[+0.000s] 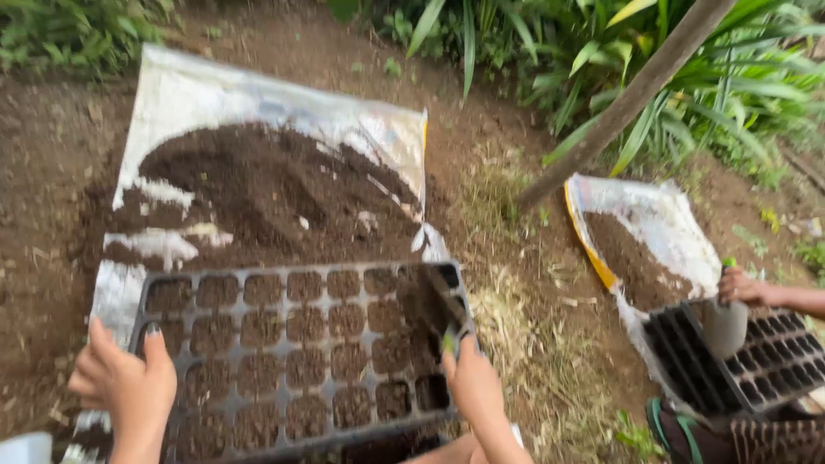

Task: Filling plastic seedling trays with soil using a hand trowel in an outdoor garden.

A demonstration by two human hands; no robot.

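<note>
We had our black seedling tray (301, 352) lying flat on the white plastic sheet (258, 94), hard against the soil heap (266, 189), likely so soil could be scooped straight across. Our left hand (125, 387) rested at the tray's left edge with fingers spread, steadying it. Our right hand (473, 387) was closed around a small trowel (430, 305) that reached over the right-hand cells. Most cells held soil; the blur stopped us counting them exactly. We counted two trays, two sheets, two heaps: a co-worker's hand (743, 288) held a scoop (724, 326) over the second tray (739, 357).
</note>
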